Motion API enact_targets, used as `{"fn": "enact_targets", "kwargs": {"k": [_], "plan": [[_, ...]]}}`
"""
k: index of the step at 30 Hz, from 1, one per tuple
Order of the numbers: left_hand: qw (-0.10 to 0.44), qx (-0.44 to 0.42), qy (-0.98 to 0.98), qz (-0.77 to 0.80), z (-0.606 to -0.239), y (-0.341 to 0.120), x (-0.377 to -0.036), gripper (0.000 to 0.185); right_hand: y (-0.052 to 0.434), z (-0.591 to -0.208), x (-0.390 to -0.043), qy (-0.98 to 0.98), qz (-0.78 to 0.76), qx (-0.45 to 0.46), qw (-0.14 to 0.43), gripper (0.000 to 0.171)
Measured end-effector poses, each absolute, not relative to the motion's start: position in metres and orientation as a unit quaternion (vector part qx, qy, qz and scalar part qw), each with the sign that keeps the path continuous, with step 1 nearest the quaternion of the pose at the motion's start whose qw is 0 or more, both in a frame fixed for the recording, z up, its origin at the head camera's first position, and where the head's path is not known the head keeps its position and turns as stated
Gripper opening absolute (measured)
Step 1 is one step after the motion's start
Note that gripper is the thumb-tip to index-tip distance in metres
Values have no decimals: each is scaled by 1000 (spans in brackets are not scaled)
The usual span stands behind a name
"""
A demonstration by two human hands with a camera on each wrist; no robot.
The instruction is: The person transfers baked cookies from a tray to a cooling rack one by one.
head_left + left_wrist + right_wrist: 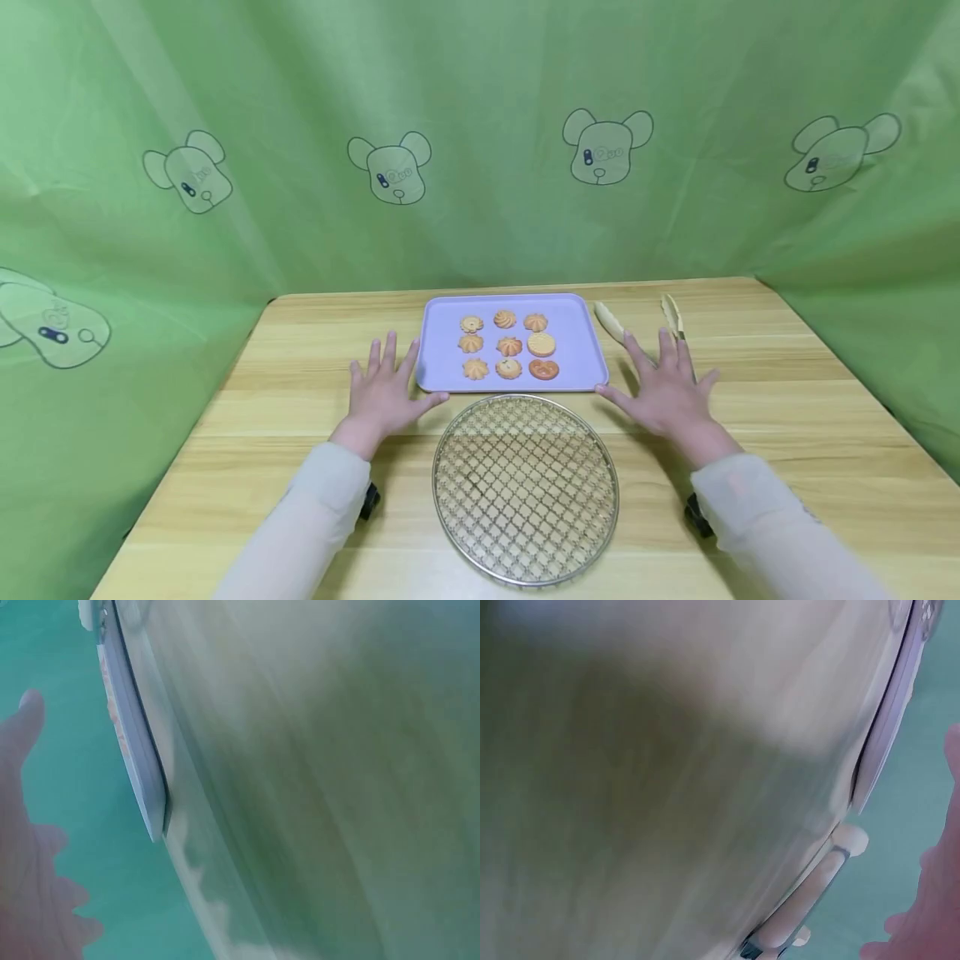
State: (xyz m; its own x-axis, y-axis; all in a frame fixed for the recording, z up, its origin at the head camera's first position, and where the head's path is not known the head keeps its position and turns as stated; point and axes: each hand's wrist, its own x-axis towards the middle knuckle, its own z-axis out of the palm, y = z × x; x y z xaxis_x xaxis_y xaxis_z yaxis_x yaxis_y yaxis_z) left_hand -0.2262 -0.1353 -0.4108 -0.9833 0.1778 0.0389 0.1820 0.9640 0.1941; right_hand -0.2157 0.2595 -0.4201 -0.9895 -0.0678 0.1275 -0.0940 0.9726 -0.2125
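A lilac tray [577,350] with several small cookies [508,344] lies at the back middle of the wooden table. A round wire rack [525,487] sits in front of it. My left hand [384,392] lies flat on the table, fingers spread, just left of the tray's near corner. My right hand [663,387] lies flat and spread at the tray's right, over the near end of cream tongs [615,323]. Both hands hold nothing. The left wrist view is blurred; the tray edge [135,750] and my left hand [34,870] show. The right wrist view shows the tray edge [889,735] and tongs [810,900].
Green cloth with cartoon bears [607,150] walls the table on three sides. The wooden tabletop [810,417] extends to both sides of the tray and rack. Dark wrist straps [369,500] show under both sleeves.
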Motion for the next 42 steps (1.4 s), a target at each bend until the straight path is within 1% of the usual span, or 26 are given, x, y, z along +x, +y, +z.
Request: {"fn": "enact_targets", "kwargs": {"k": [8, 14, 28, 42], "plan": [[9, -93, -991, -92, -415, -135, -238, 96, 272, -422, -226, -994, 93, 27, 55, 99], [11, -100, -991, -88, -418, -135, -247, 96, 280, -422, -232, -995, 87, 13, 41, 100], [-21, -107, -991, -76, -420, -131, -262, 97, 298, -419, -242, -992, 123, -30, 6, 106], [-31, -126, -990, -53, -425, -136, -274, 99, 305, -416, -248, -986, 152, -56, -27, 113]]}}
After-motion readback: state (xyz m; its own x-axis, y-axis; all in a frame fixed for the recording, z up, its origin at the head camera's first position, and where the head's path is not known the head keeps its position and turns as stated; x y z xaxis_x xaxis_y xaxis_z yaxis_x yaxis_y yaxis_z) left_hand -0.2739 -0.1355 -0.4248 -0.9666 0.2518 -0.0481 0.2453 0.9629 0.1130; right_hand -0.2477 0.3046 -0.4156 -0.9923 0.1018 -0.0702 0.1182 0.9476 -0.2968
